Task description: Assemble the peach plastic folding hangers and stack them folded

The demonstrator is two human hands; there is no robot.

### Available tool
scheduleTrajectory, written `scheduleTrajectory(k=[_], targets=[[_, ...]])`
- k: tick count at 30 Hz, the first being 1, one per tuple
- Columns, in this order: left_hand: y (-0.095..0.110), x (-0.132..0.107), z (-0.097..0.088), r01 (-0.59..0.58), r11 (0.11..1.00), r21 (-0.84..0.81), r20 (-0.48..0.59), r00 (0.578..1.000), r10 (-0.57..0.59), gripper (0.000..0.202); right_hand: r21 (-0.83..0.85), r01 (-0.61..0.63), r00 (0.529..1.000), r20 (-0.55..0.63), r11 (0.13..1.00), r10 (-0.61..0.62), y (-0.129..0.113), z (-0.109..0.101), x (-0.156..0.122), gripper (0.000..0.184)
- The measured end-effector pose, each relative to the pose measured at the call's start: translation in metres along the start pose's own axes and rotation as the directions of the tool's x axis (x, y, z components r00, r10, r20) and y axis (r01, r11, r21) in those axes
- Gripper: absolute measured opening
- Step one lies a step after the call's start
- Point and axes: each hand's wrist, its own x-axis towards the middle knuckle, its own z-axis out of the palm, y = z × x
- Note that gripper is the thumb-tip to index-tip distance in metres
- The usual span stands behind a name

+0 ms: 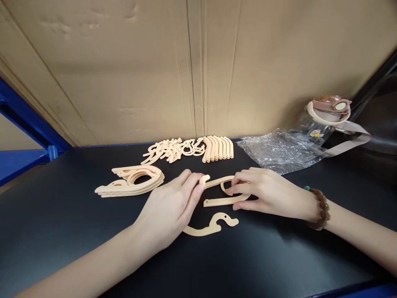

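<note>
Nearest the lens, the black matte table (62,248) runs wide from its near edge, both bare forearms crossing it toward the middle. Behind its far edge stands a creased brown cardboard wall (124,62). At the far right corner a crumpled clear plastic bag (279,153) lies just beside a transparent drinking bottle with a brown lid and beige strap (328,114).

Toward the left, a flat stack of peach curved plastic parts (133,184) rests on the table. Along the far edge sit a tangled heap of the same peach parts (167,151) and a neat row of peach curved bars (218,148).

At the middle, the left hand (169,207) has thumb and fingertips closed on the rounded end of a peach plastic hook-shaped piece (226,201). The right hand (269,192), with a brown bead bracelet (319,209) at the wrist, has its thumb and forefinger closed on that piece's loop, the other fingers together and laid flat. The piece lies low over the table between both hands.

Just nearer, apart from either hand, lies a loose peach wavy-edged part (214,225).

Risks, as I judge them: the thin arm could flex or snap if the left pinch twists against the right hand's hold, and a sliding wrist could nudge the loose part toward the near edge.
</note>
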Motion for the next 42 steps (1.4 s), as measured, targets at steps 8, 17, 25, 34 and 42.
scheduleTrajectory(k=[8,17,25,34,42], targets=[[-0.005,0.005,0.002,0.067,0.992,0.104,0.186,0.979,-0.086,0.034,0.070,0.034,0.999,-0.036,0.997,-0.032,-0.005,0.004,0.001,0.015],[-0.004,0.006,0.002,0.235,0.970,-0.069,0.300,0.932,-0.204,0.042,0.210,-0.082,0.995,-0.037,0.974,0.092,-0.006,0.007,0.000,0.004],[-0.006,0.006,0.003,0.215,0.975,-0.050,0.308,0.932,-0.190,0.047,0.208,-0.080,0.989,-0.105,0.975,0.103,-0.010,0.005,0.004,0.004],[-0.007,0.005,0.004,0.125,0.991,-0.055,0.293,0.950,-0.103,0.043,0.192,-0.084,0.990,-0.100,0.978,0.104,-0.011,0.006,0.003,0.004],[-0.013,0.005,0.007,0.025,0.999,-0.033,0.311,0.950,-0.014,0.041,0.102,-0.070,0.987,-0.140,0.992,0.084,-0.011,0.012,0.004,0.004]])
